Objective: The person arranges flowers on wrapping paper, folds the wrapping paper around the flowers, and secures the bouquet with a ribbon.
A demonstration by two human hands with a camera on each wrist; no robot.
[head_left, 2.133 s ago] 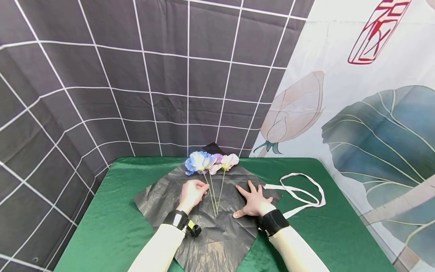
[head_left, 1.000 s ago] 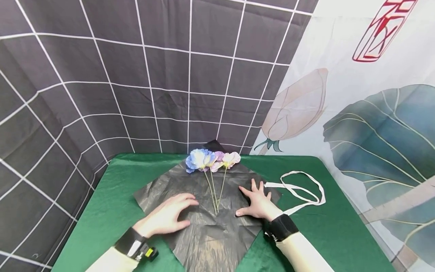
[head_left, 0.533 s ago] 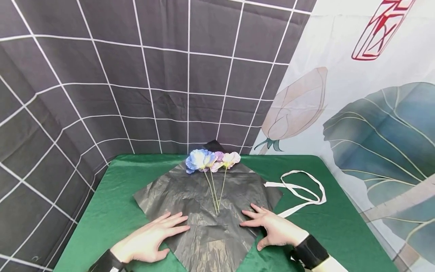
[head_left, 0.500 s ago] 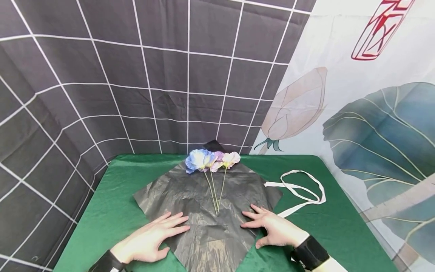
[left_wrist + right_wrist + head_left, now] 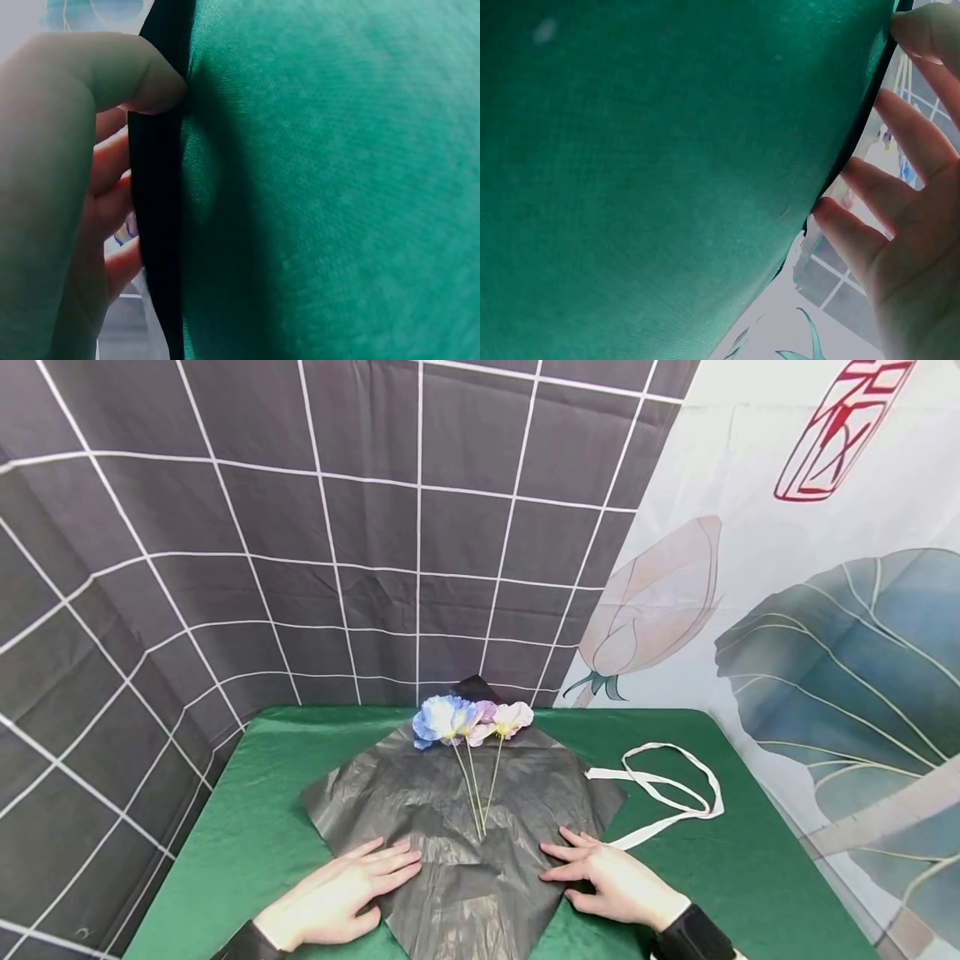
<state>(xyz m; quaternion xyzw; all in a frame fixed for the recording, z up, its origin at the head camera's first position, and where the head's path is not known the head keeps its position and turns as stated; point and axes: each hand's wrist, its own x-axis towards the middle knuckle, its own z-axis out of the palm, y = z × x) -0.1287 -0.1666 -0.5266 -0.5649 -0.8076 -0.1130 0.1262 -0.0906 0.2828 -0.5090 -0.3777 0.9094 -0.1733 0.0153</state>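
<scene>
A crinkled black sheet of wrapping paper [image 5: 420,793] lies like a diamond on the green tablecloth [image 5: 247,835]. Three artificial flowers [image 5: 468,720], blue, purple and pink, lie on it with their thin stems [image 5: 480,797] pointing toward me. My left hand [image 5: 341,893] rests flat on the sheet's lower left edge, fingers straight. My right hand [image 5: 611,881] lies flat on the lower right edge, fingers spread. Neither hand holds anything. The left wrist view shows my thumb [image 5: 112,71] on the paper's edge [image 5: 157,225]. In the right wrist view, spread fingers [image 5: 900,217] lie against the green cloth [image 5: 667,165].
A white ribbon [image 5: 671,793] lies looped on the cloth to the right of the paper. A dark grid-patterned backdrop [image 5: 337,543] stands behind the table, and a printed flower curtain [image 5: 787,610] hangs at the right.
Both hands have slid toward me, from beside the stems down to the sheet's lower edges. The left hand went from curled by a stem to flat. The flowers have not moved.
</scene>
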